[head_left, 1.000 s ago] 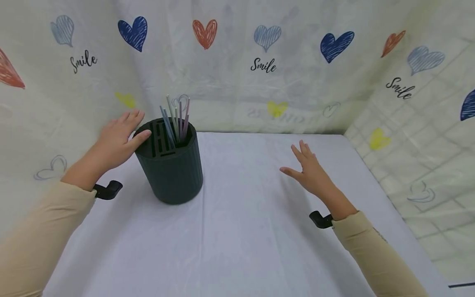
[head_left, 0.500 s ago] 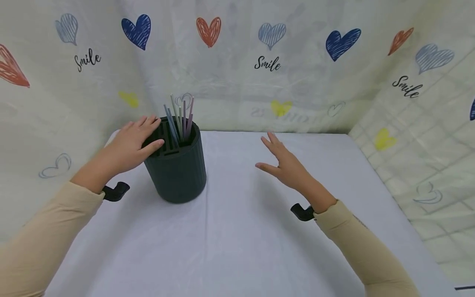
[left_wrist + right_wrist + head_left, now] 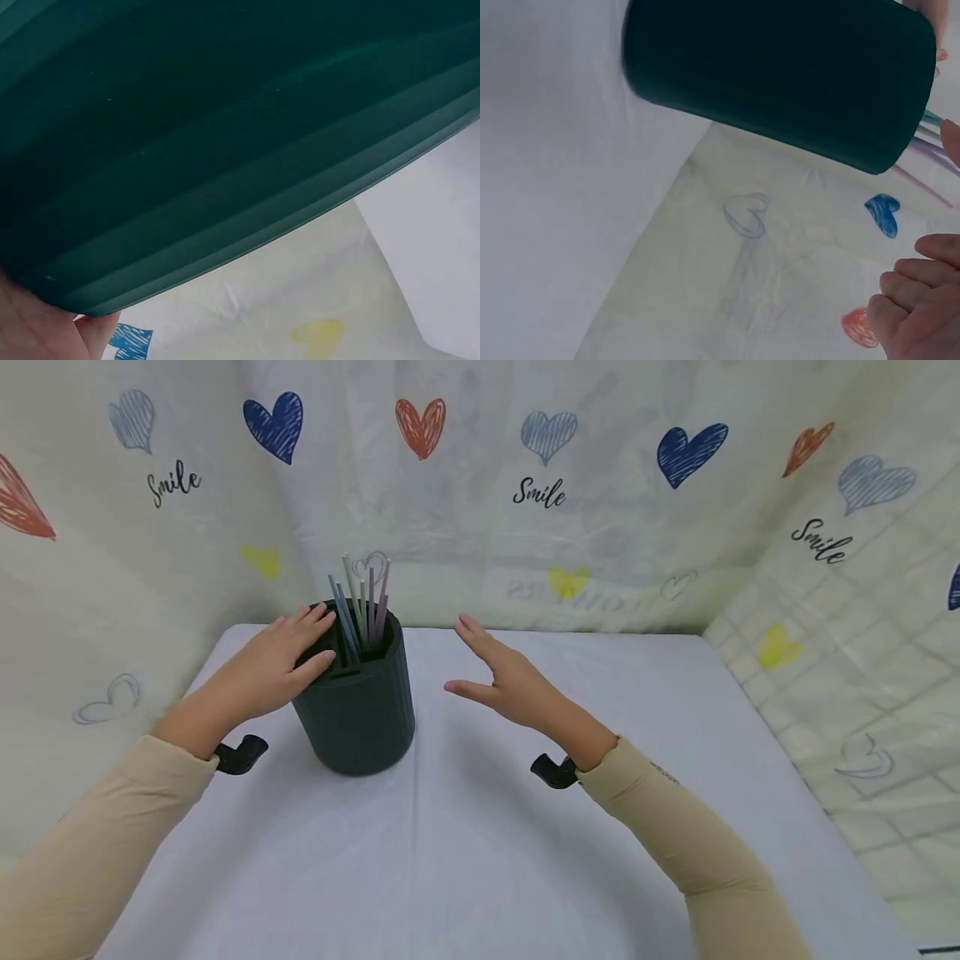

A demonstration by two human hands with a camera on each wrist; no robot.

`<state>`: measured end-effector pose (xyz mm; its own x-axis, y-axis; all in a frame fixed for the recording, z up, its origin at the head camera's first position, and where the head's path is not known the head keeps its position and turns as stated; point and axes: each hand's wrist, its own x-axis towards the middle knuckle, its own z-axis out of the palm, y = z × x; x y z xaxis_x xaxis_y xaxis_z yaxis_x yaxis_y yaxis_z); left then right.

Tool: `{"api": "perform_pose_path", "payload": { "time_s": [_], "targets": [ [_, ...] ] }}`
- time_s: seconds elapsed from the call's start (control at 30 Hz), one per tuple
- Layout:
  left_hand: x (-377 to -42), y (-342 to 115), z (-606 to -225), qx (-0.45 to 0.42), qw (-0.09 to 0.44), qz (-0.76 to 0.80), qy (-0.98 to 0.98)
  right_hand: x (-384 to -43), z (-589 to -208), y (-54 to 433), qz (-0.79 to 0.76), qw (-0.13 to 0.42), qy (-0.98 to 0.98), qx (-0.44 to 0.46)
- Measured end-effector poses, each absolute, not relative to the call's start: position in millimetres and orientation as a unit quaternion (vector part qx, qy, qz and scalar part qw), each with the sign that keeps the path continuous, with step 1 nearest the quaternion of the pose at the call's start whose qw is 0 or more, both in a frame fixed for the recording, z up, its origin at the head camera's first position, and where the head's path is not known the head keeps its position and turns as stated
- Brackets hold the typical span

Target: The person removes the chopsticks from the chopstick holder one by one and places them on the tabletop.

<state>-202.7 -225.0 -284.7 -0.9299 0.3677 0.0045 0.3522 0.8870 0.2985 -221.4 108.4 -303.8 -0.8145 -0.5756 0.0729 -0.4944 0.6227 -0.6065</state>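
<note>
Left hand [image 3: 279, 662] rests on left rim of dark green holder [image 3: 358, 727], fingers extended — right hand [image 3: 521, 687] apart, fingers spread, right of holder — pastel sticks [image 3: 372, 602] standing inside.

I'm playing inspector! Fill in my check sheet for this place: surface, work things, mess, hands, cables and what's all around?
Surface: white table, lightly creased.
Work things: dark green holder standing on the table; blue, pale and purple sticks in it, poking out above the rim.
Mess: nothing seen.
Hands: left hand rests on the holder's top; right hand holds nothing, raised beside the holder without touching it.
Cables: nothing seen.
All around: pale cloth printed with hearts and "Smile"; a dark line at lower right, too little shown to tell.
</note>
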Motion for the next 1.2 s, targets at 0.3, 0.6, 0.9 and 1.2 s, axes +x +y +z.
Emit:
{"api": "perform_pose_path", "payload": {
  "time_s": [0.3,0.6,0.9,1.2],
  "targets": [
    [-199.1,-226.1,-289.9,0.188,0.015,0.162,0.969,-231.7,-291.8,77.0,-0.368,0.044,0.876,-0.309],
    [-199.6,-224.4,-291.8,0.190,0.001,0.170,0.967,-235.6,-284.4,49.5,-0.502,0.021,0.810,-0.302],
    [-200.2,-223.0,-293.7,0.184,-0.009,0.165,0.969,-239.7,-287.8,22.8,-0.593,-0.002,0.764,-0.255],
    [-200.9,-224.0,-295.8,0.185,-0.022,0.170,0.968,-242.0,-288.4,7.8,-0.620,-0.035,0.752,-0.222]
  ]
}}
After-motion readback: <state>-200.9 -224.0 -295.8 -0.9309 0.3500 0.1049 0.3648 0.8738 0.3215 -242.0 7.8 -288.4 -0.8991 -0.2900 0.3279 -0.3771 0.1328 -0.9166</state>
